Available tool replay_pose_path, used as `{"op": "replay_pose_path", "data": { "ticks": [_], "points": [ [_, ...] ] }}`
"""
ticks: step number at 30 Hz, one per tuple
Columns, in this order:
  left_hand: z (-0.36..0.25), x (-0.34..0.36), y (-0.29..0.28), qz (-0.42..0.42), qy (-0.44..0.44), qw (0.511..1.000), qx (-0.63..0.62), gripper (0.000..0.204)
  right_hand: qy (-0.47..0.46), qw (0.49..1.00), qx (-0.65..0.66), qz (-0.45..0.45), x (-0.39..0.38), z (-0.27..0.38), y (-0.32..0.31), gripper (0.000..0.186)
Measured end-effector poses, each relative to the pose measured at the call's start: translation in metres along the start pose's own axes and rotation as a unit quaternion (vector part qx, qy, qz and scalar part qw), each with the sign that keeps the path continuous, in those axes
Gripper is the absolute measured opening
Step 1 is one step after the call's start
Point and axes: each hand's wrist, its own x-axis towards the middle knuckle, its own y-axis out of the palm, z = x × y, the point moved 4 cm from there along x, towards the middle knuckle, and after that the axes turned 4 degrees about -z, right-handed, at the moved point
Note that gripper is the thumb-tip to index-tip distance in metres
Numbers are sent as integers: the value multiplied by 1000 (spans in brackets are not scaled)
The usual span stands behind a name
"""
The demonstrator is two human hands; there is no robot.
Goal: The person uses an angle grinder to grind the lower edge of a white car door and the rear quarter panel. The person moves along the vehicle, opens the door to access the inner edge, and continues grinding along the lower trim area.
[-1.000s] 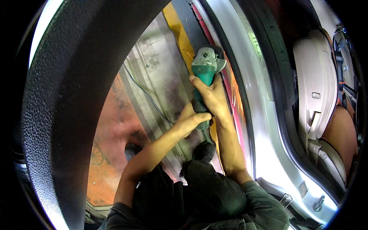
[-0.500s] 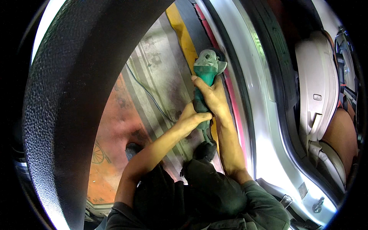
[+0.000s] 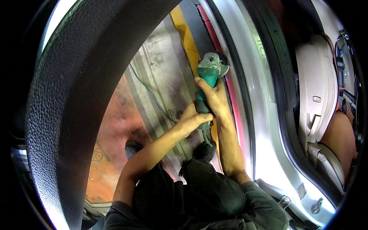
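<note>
A green angle grinder (image 3: 207,79) with a silver gear head lies lengthwise between my hands, its head pointing away from me. My right hand (image 3: 216,97) wraps the body just behind the head, thumb on top. Around the dark rear end my left hand (image 3: 197,117) is closed, thumb laid across it. The grinder's head is beside the lower edge of a white car sill (image 3: 264,126). Its disc is mostly hidden under the guard. From the rear end a power cord (image 3: 207,138) runs down toward my shoe.
A black textured panel (image 3: 76,96) curves along the left. On the right, past the door opening, stand a beige car seat (image 3: 318,88) and its trim. A cable (image 3: 149,92) lies across the patterned floor beside a yellow stripe (image 3: 186,36).
The grinder's head has shifted slightly right and nearer to me, while both hands keep their grip. The black panel has moved a little to the right in view.
</note>
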Motion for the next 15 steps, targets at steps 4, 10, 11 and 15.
{"op": "replay_pose_path", "data": {
  "ticks": [4, 10, 11, 15],
  "points": [
    [-7, -2, 1, -31, 52, 996, 62, 78, -13, 999, 43, 10, -5, 3, 3, 55],
    [1, 6, -3, -33, 83, 995, 39, 77, -39, 999, 20, 19, 3, -1, 5, 57],
    [-2, 7, -5, -19, 70, 997, 29, 77, -41, 999, 13, 10, 7, -5, 5, 57],
    [-6, 8, -9, -9, 13, 999, 41, 75, -33, 999, 0, -10, 9, -6, 7, 65]
  ]
}}
